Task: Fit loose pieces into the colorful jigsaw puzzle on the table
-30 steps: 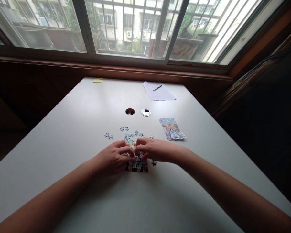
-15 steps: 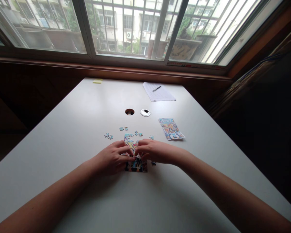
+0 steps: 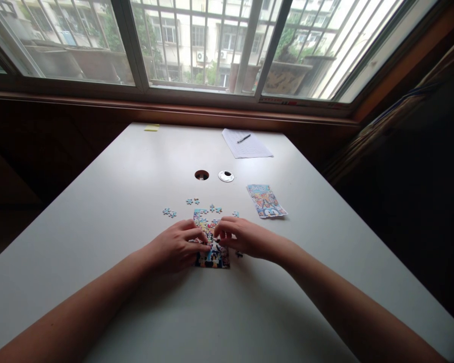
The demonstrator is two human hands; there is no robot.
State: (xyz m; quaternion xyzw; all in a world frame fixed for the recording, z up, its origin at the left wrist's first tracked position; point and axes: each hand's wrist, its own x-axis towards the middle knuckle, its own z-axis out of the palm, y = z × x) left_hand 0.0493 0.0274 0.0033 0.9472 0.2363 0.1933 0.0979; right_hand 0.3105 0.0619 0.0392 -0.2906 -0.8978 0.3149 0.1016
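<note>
A partly assembled jigsaw puzzle [image 3: 213, 259] lies on the white table between my hands, its lower rows joined and gaps showing in the upper part. My left hand [image 3: 179, 243] rests on its left side, fingers slightly bent and apart, the tips touching the surface. Over the right half is my right hand [image 3: 239, 236], thumb and fingers pinched on a small dark puzzle piece [image 3: 217, 241]. Its fingers partly hide the piece. Loose puzzle pieces lie to the left [image 3: 169, 212], above [image 3: 192, 201] and beside my right wrist [image 3: 239, 254].
A colourful picture sheet [image 3: 267, 201] lies right of the puzzle. Farther back are a round cable hole [image 3: 202, 175], its metal cover [image 3: 226, 176], papers [image 3: 244, 148] with a pen [image 3: 244, 138], and yellow sticky notes [image 3: 152, 128]. A barred window stands behind the table.
My right hand has shifted slightly right and lifted its fingertips from the puzzle's middle, showing the dark piece in the pinch. The left hand stays in place.
</note>
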